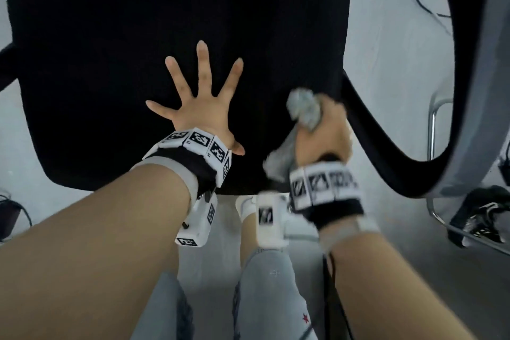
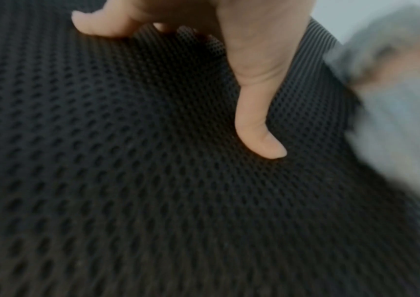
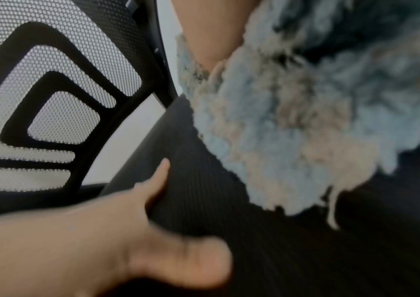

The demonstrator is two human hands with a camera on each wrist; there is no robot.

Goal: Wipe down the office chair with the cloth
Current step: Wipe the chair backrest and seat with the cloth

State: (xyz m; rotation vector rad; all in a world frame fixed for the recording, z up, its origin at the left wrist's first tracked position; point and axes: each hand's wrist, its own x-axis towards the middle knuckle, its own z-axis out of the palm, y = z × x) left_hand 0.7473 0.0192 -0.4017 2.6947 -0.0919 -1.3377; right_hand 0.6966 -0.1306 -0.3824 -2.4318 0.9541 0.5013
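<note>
The black mesh seat of the office chair (image 1: 110,50) fills the upper head view. My left hand (image 1: 201,107) lies flat on it near the front, fingers spread wide. In the left wrist view the thumb (image 2: 259,120) presses into the seat mesh (image 2: 102,160). My right hand (image 1: 323,135) grips a bunched grey fluffy cloth (image 1: 303,110) at the seat's right edge. The right wrist view shows the cloth (image 3: 292,120) against the seat (image 3: 229,201), with the left hand (image 3: 89,241) in the foreground and the mesh backrest (image 3: 51,100) behind.
A curved black armrest (image 1: 386,146) loops to the right of the seat, beside a grey desk edge (image 1: 480,91). A chrome chair frame (image 1: 433,132) and cables lie on the pale floor (image 1: 386,36). My knees in light jeans (image 1: 270,284) stand just before the seat.
</note>
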